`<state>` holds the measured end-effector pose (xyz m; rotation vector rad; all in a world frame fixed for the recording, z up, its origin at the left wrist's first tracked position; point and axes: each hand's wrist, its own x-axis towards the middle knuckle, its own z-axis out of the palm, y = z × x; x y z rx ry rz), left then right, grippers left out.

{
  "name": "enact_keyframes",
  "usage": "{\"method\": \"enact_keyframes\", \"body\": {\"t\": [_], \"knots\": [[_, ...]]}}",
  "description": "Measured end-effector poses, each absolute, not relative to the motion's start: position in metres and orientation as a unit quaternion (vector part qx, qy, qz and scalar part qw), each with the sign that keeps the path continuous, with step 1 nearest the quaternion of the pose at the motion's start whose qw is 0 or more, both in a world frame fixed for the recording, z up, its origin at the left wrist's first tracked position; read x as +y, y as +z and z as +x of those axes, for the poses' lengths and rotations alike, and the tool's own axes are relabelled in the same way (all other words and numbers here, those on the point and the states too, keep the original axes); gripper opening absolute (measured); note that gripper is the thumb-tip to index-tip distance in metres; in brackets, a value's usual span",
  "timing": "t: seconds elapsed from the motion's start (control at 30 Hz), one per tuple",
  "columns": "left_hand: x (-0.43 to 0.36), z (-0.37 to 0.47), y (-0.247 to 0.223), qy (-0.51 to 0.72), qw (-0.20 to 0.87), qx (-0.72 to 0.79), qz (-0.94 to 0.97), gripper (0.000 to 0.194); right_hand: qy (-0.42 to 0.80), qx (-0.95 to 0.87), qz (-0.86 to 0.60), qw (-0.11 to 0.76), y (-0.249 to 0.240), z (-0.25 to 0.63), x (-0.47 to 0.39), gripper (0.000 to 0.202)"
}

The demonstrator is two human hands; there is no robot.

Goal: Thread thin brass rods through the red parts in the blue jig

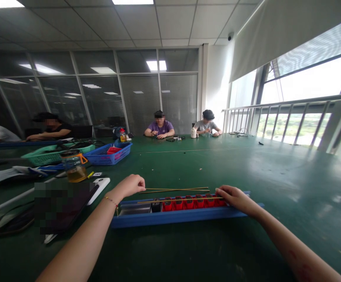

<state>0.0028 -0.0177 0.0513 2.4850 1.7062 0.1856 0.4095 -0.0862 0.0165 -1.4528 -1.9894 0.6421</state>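
A long blue tray [173, 220] lies across the green table in front of me. In it are a row of several red cups [189, 202], a black piece [156, 205] and a grey metal plate [135, 209]. One thin stick [176, 200] runs over the cups. Behind the tray, thin yellowish sticks [176, 190] lie on the table. My left hand [132, 185] has its fingers pinched at the left end of these sticks; what it holds is too small to name. My right hand [231, 194] is closed over the tray's right part, its fingertips hiding what they grip.
A blue basket [108, 158], a green basket [41, 157], a jar [75, 172] and a dark tablet [73, 207] are at the left of the green table [232, 168]. Several people sit at the far side and left.
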Motion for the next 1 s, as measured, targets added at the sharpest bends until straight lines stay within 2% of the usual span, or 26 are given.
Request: {"method": "enact_keyframes", "body": {"t": [0.2,0.47,0.6,0.77,0.87,1.0], "knots": [[-0.012,0.010,0.026,0.049,0.042,0.569,0.820,0.014,0.250,-0.747,-0.544,0.289,0.017,0.409,-0.087,0.045],[-0.016,0.020,0.017,0.055,0.014,0.599,0.799,0.012,0.248,-0.751,-0.541,0.285,0.017,0.410,-0.087,0.045],[-0.022,0.025,0.033,0.068,0.019,0.594,0.801,0.020,0.252,-0.749,-0.543,0.284,0.018,0.410,-0.088,0.045],[-0.053,0.033,0.080,0.066,0.121,0.523,0.841,0.039,0.251,-0.752,-0.539,0.286,0.018,0.410,-0.088,0.044],[-0.073,0.034,0.098,0.015,0.175,0.484,0.857,0.032,0.248,-0.754,-0.536,0.289,0.017,0.410,-0.087,0.042],[-0.083,0.037,0.096,-0.005,0.147,0.499,0.854,0.022,0.242,-0.751,-0.537,0.299,0.016,0.410,-0.086,0.042]]}}
